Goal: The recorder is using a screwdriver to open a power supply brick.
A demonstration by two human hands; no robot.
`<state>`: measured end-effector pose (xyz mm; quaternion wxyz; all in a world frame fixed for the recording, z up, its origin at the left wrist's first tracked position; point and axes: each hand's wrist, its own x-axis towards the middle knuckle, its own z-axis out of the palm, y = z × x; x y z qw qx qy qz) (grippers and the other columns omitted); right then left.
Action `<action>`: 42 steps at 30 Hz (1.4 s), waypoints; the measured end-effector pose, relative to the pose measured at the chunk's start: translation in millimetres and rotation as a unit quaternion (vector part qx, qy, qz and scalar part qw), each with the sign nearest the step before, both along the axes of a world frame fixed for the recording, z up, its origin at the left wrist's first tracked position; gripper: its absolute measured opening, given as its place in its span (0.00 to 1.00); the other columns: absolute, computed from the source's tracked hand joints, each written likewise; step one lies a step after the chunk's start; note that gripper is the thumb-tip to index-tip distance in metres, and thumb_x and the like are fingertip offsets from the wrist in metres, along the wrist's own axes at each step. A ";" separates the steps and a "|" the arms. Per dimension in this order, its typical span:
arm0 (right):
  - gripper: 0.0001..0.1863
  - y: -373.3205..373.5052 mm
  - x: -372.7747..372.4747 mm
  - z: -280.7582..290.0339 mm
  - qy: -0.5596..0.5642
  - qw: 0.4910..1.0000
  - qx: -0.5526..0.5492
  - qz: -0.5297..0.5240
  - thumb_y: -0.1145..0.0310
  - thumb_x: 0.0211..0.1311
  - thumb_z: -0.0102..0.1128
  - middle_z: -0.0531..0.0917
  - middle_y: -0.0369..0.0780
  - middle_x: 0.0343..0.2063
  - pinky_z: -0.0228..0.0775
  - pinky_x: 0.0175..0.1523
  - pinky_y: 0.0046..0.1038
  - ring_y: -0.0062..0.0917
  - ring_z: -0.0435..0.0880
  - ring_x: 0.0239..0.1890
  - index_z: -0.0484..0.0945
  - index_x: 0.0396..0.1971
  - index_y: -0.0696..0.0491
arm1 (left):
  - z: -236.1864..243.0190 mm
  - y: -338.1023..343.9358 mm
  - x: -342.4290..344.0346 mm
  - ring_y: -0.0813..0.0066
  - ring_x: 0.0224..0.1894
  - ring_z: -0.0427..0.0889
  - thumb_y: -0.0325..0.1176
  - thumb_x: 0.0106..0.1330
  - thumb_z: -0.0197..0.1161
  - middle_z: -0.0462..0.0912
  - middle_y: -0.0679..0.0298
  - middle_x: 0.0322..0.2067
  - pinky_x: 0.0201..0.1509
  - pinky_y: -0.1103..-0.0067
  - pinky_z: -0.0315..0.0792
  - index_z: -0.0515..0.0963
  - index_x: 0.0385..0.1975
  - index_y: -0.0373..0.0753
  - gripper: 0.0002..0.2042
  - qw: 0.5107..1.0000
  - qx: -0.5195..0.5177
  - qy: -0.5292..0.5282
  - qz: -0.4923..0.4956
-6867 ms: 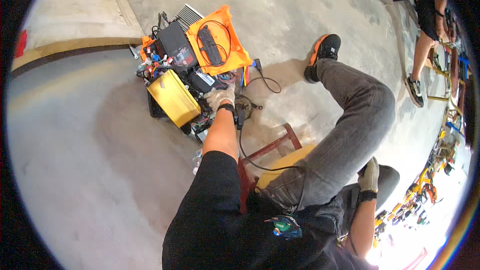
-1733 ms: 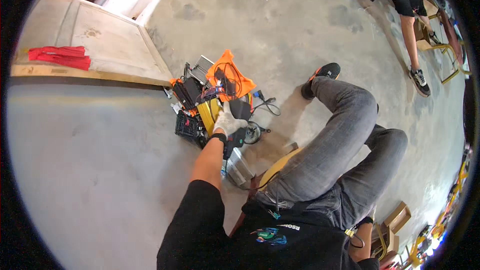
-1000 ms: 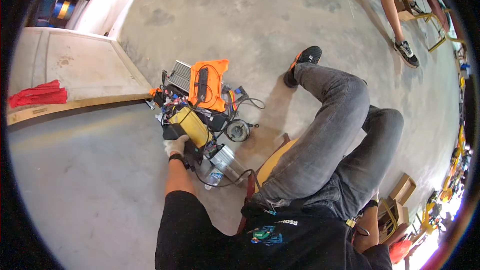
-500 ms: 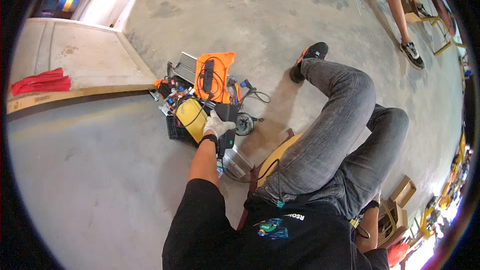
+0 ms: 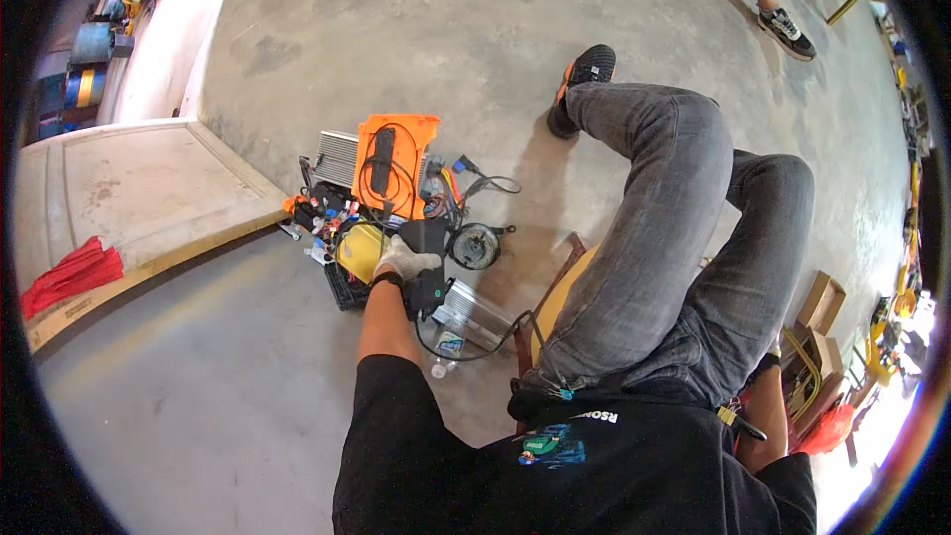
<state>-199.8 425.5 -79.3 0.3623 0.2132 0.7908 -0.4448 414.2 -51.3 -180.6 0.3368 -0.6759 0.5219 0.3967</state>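
My left hand (image 5: pixel 408 260), in a pale work glove, is closed on a long black box-shaped device (image 5: pixel 428 256) at the pile's near right side. A black cable runs from its lower end toward my seat. Beside the hand lies a yellow rounded object (image 5: pixel 360 252), partly over a black crate (image 5: pixel 345 287). An orange plastic panel (image 5: pixel 404 173) with a coiled black cable leans just beyond. Low at my right side, my right hand (image 5: pixel 774 348) is mostly hidden past my thigh, and its fingers do not show. A brush-like tool (image 5: pixel 743 424) with a dark handle is near that forearm.
A silver finned metal part (image 5: pixel 474 313) and a plastic bottle (image 5: pixel 448 349) lie near my stool (image 5: pixel 567 297). A round metal part (image 5: pixel 475 247) sits right of the pile. At left is a pale board (image 5: pixel 149 178) with a red cloth (image 5: pixel 74 275). Cardboard boxes (image 5: pixel 820 303) stand at right.
The whole view has shifted, so the pile sits a little farther left and lower. My left hand stays on the black device. The bottle and brush-like tool show more clearly.
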 end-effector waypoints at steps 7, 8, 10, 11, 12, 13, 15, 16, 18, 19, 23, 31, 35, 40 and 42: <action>0.22 10.7 6.9 -2.3 0.000 1.000 -0.004 -0.021 0.57 0.80 0.50 0.90 0.41 0.49 0.78 0.54 0.35 0.34 0.88 0.50 0.82 0.56 0.59 | 52.5 2.8 44.7 0.51 0.60 0.84 0.49 0.46 0.85 0.82 0.43 0.60 0.65 0.67 0.76 0.71 0.68 0.28 0.50 0.992 -0.115 0.021 0.046; 0.22 11.6 4.9 -4.4 0.000 1.000 -0.008 -0.025 0.57 0.80 0.50 0.90 0.41 0.49 0.78 0.54 0.34 0.34 0.88 0.50 0.82 0.56 0.59 | 62.5 -1.4 49.9 0.51 0.60 0.84 0.50 0.45 0.84 0.82 0.43 0.60 0.65 0.67 0.77 0.71 0.67 0.27 0.50 0.991 -0.103 0.050 0.073; 0.22 12.6 -0.4 -10.2 -0.001 0.999 -0.018 -0.032 0.57 0.80 0.50 0.90 0.41 0.49 0.78 0.54 0.34 0.34 0.88 0.50 0.82 0.56 0.59 | 83.4 -7.3 58.0 0.50 0.59 0.85 0.54 0.43 0.83 0.83 0.42 0.59 0.65 0.67 0.77 0.68 0.68 0.24 0.54 0.992 -0.057 -0.037 0.104; 0.22 13.2 -2.9 -13.4 -0.004 0.999 -0.022 -0.034 0.57 0.80 0.50 0.90 0.41 0.49 0.78 0.54 0.34 0.34 0.88 0.50 0.82 0.56 0.59 | 90.2 -7.1 57.7 0.50 0.59 0.85 0.54 0.43 0.83 0.83 0.42 0.59 0.65 0.67 0.77 0.68 0.68 0.24 0.54 0.992 -0.052 -0.030 0.111; 0.22 12.8 -6.5 -17.5 -0.007 0.999 -0.025 -0.035 0.57 0.80 0.51 0.90 0.41 0.49 0.78 0.54 0.34 0.34 0.88 0.50 0.82 0.56 0.59 | 98.2 -5.1 58.6 0.50 0.59 0.85 0.56 0.43 0.83 0.84 0.43 0.58 0.64 0.67 0.77 0.68 0.68 0.22 0.56 0.992 -0.070 -0.049 0.095; 0.22 12.8 -9.8 -21.0 -0.009 0.999 -0.029 -0.036 0.57 0.80 0.51 0.90 0.41 0.49 0.78 0.54 0.34 0.34 0.88 0.50 0.82 0.56 0.59 | 105.5 -2.1 58.2 0.50 0.58 0.85 0.57 0.43 0.82 0.85 0.43 0.56 0.64 0.66 0.77 0.67 0.68 0.21 0.57 0.991 -0.069 -0.082 0.085; 0.22 11.0 -16.7 -29.6 -0.014 0.998 -0.037 -0.040 0.57 0.80 0.51 0.90 0.41 0.49 0.78 0.54 0.34 0.34 0.88 0.50 0.82 0.56 0.59 | 119.5 5.2 55.5 0.50 0.59 0.85 0.56 0.43 0.82 0.85 0.43 0.57 0.64 0.65 0.77 0.67 0.69 0.24 0.56 0.991 -0.045 -0.064 0.112; 0.22 10.9 -18.8 -33.5 -0.019 0.998 -0.041 -0.042 0.57 0.80 0.51 0.90 0.41 0.49 0.78 0.54 0.34 0.34 0.88 0.50 0.82 0.56 0.59 | 126.9 12.7 52.8 0.50 0.61 0.85 0.56 0.43 0.81 0.84 0.43 0.58 0.64 0.65 0.77 0.67 0.70 0.26 0.55 0.995 -0.050 -0.033 0.082; 0.22 9.9 -23.8 -39.9 -0.024 0.998 -0.045 -0.046 0.57 0.80 0.51 0.90 0.41 0.49 0.78 0.54 0.34 0.34 0.87 0.50 0.82 0.56 0.59 | 140.6 26.9 42.9 0.50 0.62 0.84 0.55 0.43 0.81 0.83 0.42 0.59 0.65 0.65 0.77 0.67 0.72 0.33 0.54 0.994 -0.061 0.067 0.057; 0.22 8.7 -26.6 -43.4 -0.026 0.997 -0.048 -0.049 0.57 0.80 0.51 0.90 0.41 0.49 0.78 0.55 0.34 0.34 0.87 0.50 0.82 0.56 0.59 | 147.3 33.4 35.4 0.50 0.62 0.84 0.55 0.43 0.81 0.83 0.42 0.59 0.65 0.65 0.77 0.67 0.72 0.33 0.54 0.994 -0.063 0.065 0.061; 0.22 8.4 -34.9 -56.0 -0.035 0.995 -0.065 -0.061 0.58 0.80 0.51 0.90 0.41 0.50 0.78 0.55 0.34 0.33 0.87 0.50 0.82 0.56 0.59 | 173.9 54.2 -13.9 0.52 0.58 0.86 0.50 0.44 0.81 0.85 0.45 0.57 0.63 0.68 0.78 0.63 0.74 0.35 0.55 0.994 -0.050 0.090 0.035; 0.21 23.6 -39.1 -91.2 -0.073 0.973 -0.176 -0.129 0.58 0.80 0.51 0.90 0.41 0.50 0.78 0.55 0.33 0.33 0.87 0.51 0.82 0.56 0.59 | 237.3 71.0 -129.6 0.55 0.54 0.85 0.44 0.45 0.84 0.84 0.45 0.55 0.60 0.69 0.79 0.58 0.78 0.38 0.57 0.970 0.045 0.201 -0.127; 0.22 9.1 -33.2 -76.3 -0.077 0.971 -0.218 -0.060 0.54 0.77 0.53 0.90 0.41 0.46 0.78 0.51 0.32 0.31 0.87 0.46 0.83 0.54 0.58 | 263.3 68.4 -149.3 0.54 0.59 0.84 0.46 0.41 0.83 0.84 0.48 0.56 0.66 0.67 0.76 0.59 0.79 0.42 0.59 0.971 0.037 0.230 -0.058; 0.22 -6.5 -17.5 -36.9 0.018 0.960 0.176 0.219 0.49 0.68 0.65 0.87 0.41 0.28 0.81 0.37 0.32 0.26 0.86 0.27 0.85 0.38 0.56 | 270.4 74.8 -137.5 0.60 0.54 0.84 0.46 0.47 0.81 0.81 0.55 0.57 0.59 0.66 0.79 0.66 0.72 0.30 0.51 0.912 -0.015 0.381 0.153; 0.26 -2.8 -12.4 -34.8 0.021 0.972 0.138 0.187 0.42 0.67 0.66 0.88 0.42 0.25 0.79 0.33 0.30 0.25 0.86 0.23 0.87 0.39 0.55 | 263.7 78.0 -134.8 0.57 0.55 0.84 0.47 0.53 0.77 0.81 0.52 0.59 0.58 0.64 0.81 0.66 0.71 0.29 0.47 0.830 -0.049 0.502 0.238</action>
